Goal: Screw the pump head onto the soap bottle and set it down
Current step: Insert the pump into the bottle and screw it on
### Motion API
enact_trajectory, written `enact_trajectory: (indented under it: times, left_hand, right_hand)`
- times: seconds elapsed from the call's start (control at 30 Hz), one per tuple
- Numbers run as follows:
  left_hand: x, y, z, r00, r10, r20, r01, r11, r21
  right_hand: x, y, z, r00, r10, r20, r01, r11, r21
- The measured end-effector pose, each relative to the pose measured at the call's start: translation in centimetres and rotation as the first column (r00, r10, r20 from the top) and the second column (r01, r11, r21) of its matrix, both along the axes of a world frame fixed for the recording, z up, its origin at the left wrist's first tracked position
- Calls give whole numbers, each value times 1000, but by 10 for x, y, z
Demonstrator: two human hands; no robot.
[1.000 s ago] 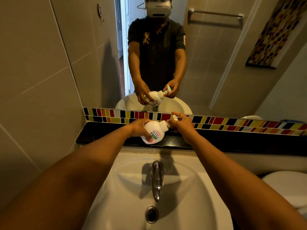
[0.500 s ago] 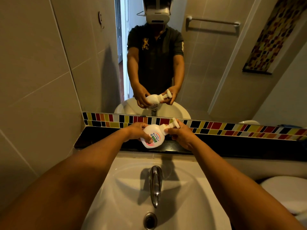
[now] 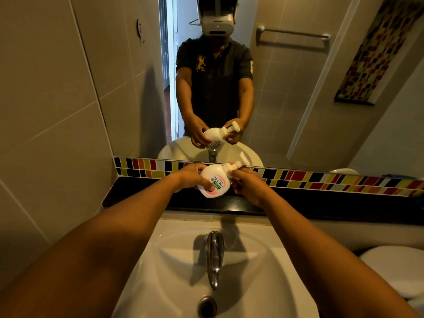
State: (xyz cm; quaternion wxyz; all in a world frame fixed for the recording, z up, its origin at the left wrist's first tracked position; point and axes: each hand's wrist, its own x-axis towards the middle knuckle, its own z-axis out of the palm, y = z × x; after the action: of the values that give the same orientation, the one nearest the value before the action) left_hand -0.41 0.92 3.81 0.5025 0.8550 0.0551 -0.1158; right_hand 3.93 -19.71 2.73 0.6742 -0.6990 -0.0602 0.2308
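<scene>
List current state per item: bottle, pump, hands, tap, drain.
soap bottle: tilted, held above the black ledge
pump head: on the neck, tightness unclear
left hand: gripping bottle
right hand: gripping pump collar
faucet: off
drain: state unclear

A chrome faucet (image 3: 214,258) stood over the white sink (image 3: 263,283) at lower centre; a mirror (image 3: 286,92) and towel bar (image 3: 293,33) filled the upper frame.

On the front of the soap bottle (image 3: 214,183) a label is seen, printed with large blue Japanese characters that appear to read キレイキレイ, seen tilted. Beneath them a green band with small white print is carried; its wording cannot be read. No other text can be made out.
</scene>
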Motion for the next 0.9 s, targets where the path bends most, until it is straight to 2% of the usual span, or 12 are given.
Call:
enact_trajectory:
  times: [0.23, 0.4, 0.53, 0.7, 0.9]
  left_hand:
    - [-1, -3, -2, 1000, -9, 23, 9, 1000, 15]
    - [-1, 1, -1, 1000, 1, 9, -1, 1000, -1]
    - [-2, 0, 3, 1000, 2, 16, -2, 1000, 12]
    - [-1, -3, 2, 1000, 3, 16, -3, 1000, 29]
    - [-4, 4, 2, 1000, 24, 9, -23, 999, -22]
  right_hand:
    - [1, 4, 1, 997, -25, 67, 34, 991, -133]
    - [0, 1, 6, 996, 85, -13, -86, 994, -70]
    - [2, -1, 5, 999, 52, -12, -53, 998, -32]
    - [1, 7, 8, 999, -9, 47, 13, 994, -105]
    - [-3, 0, 17, 995, 99, -12, -99, 995, -17]
